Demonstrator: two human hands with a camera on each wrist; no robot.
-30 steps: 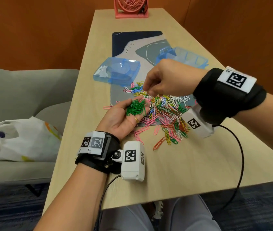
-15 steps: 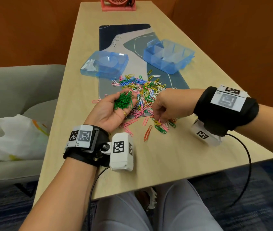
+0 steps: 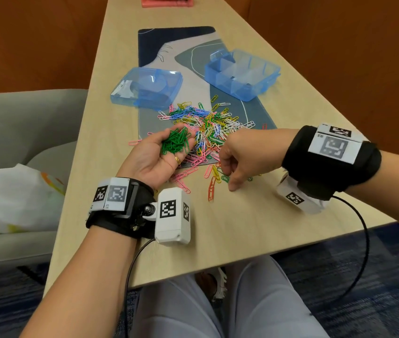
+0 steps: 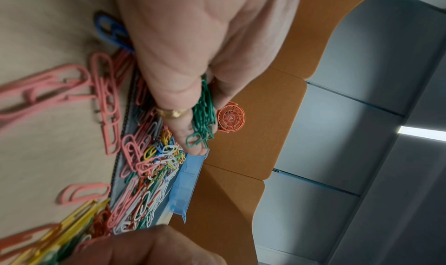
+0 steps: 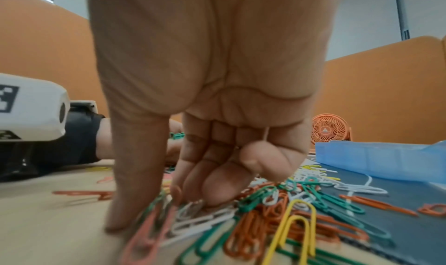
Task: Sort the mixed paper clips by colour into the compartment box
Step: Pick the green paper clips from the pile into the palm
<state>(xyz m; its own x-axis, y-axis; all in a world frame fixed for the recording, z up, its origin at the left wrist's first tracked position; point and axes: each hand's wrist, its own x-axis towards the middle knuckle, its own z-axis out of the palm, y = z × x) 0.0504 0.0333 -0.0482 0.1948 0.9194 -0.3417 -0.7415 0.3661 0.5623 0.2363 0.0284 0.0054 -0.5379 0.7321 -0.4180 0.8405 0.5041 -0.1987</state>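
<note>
A pile of mixed coloured paper clips lies on the mat and the table. My left hand is palm up at the pile's left edge, its fingers cupped round a bunch of green paper clips. My right hand is at the pile's near edge, knuckles up and fingers curled down. Its thumb and forefinger pinch a blurred green clip against the table. The blue compartment box stands open beyond the pile at the right, and I see no clips in it.
The box's blue lid lies at the pile's far left. A patterned desk mat runs down the table, with an orange fan at the far end. A grey chair holding a white bag stands to the left.
My right hand came from the pile's far side to its near edge and lowered onto the clips there. The left hand stayed put with the green clips.
</note>
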